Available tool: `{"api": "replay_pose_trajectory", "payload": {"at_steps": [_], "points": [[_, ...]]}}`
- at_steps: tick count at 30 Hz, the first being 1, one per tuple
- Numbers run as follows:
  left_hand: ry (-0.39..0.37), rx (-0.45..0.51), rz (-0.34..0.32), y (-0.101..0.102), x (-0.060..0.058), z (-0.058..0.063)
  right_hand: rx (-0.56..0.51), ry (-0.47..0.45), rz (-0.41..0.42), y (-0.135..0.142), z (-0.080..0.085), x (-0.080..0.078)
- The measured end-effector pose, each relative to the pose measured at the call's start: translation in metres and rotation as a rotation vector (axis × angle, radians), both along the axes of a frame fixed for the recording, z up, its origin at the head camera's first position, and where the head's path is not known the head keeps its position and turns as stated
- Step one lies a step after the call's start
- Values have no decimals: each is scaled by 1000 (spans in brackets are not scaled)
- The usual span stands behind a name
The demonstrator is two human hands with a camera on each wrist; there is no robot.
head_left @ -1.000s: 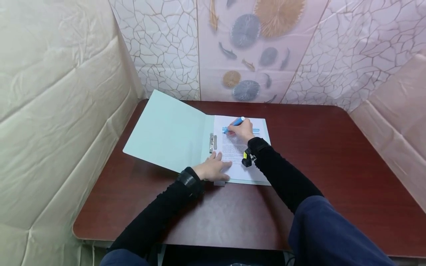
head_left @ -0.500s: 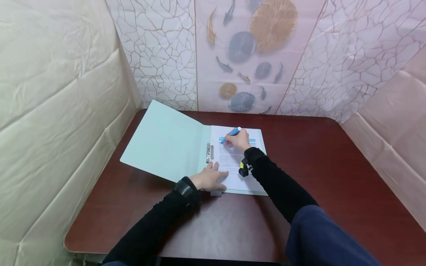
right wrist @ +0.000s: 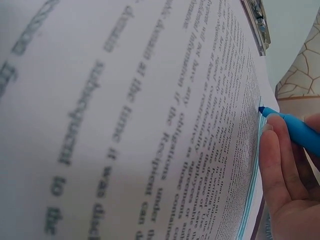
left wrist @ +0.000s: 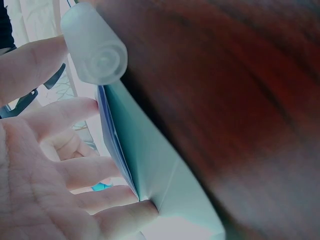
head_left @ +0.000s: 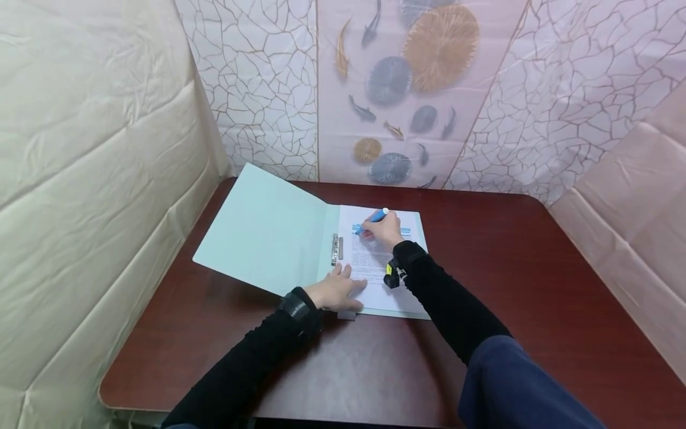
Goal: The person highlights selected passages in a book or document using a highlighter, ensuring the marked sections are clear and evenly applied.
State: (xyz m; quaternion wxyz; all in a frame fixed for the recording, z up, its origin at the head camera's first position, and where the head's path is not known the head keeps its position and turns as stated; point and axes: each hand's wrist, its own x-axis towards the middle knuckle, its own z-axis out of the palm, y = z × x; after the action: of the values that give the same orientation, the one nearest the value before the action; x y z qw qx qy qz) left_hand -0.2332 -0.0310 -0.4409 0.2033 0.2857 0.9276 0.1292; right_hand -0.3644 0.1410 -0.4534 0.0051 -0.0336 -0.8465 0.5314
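Observation:
My right hand (head_left: 384, 229) pinches a blue highlighter (right wrist: 295, 131), its tip on the printed page (head_left: 375, 298) near the left ends of blue-marked lines (right wrist: 250, 200) at the top. That page lies in an open mint-green clip folder (head_left: 268, 232), beside the metal clip (head_left: 334, 250). Fingers spread, my left hand (head_left: 336, 291) rests on the page's lower left corner. In the left wrist view, a translucent whitish cylinder (left wrist: 95, 47) sits at the folder's edge against the left thumb.
The folder lies on a dark red-brown table (head_left: 509, 286), its cover spread to the left. A patterned backdrop (head_left: 396, 89) hangs behind the table's far edge. Cream fabric (head_left: 107, 179) hangs at the left, pinkish fabric (head_left: 632, 196) at the right.
The head view has tilted up, so the table and folder appear lower in it. Both hands keep nearly the same places on the page, with the highlighter still in the right.

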Motion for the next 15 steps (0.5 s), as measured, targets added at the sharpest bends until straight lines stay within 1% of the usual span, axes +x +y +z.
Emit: {"api": "replay_pose_trajectory", "payload": {"at_steps": [8,15], "points": [[1,-4,11,1,-2,1,13,17,-3,0,1,-1],[10,-12,0,0,0,2,34,12,-12,0,1,1]]}}
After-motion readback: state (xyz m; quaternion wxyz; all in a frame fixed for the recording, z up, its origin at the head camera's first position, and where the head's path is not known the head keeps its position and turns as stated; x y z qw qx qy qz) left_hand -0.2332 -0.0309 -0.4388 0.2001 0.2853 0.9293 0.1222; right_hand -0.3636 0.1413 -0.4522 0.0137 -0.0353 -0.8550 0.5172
